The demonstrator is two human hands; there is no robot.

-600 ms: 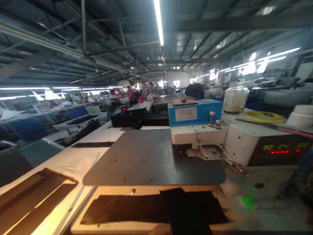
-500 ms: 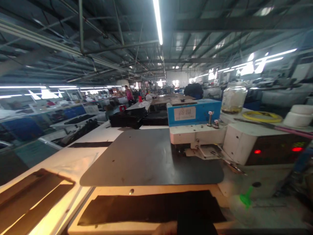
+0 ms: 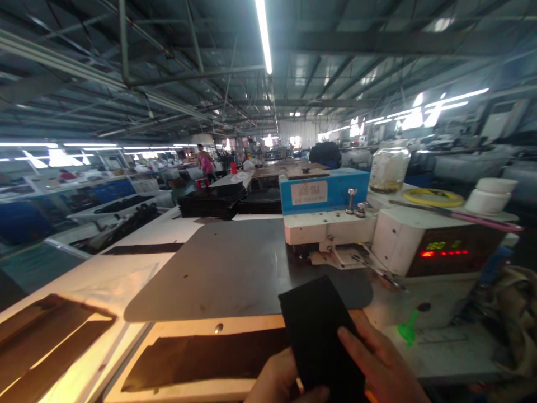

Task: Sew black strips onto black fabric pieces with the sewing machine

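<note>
Clock read from the centre of my view.

Brown pieces [image 3: 62,352], two: 8 o'clock, side by side. Dark strip [image 3: 145,248], one: between 8 and 9. Long dark piece [image 3: 201,358], one: 7 o'clock, flat. Black stacks [image 3: 212,201], two: toward 9, side by side. My left hand [image 3: 279,378], one: 6 o'clock, clamped on the lower left edge of the black piece [image 3: 321,330], one: 5 o'clock, raised, tilted. Blue-and-white machine [image 3: 329,226], one: 3 to 4. My right hand [image 3: 380,358], one: between 4 and 5, pinching the right edge. Glass jar [image 3: 390,168], one: near 3. Green funnel [image 3: 408,330], one: 4 o'clock. Yellow ring [image 3: 434,203], one: 3 o'clock.
</note>
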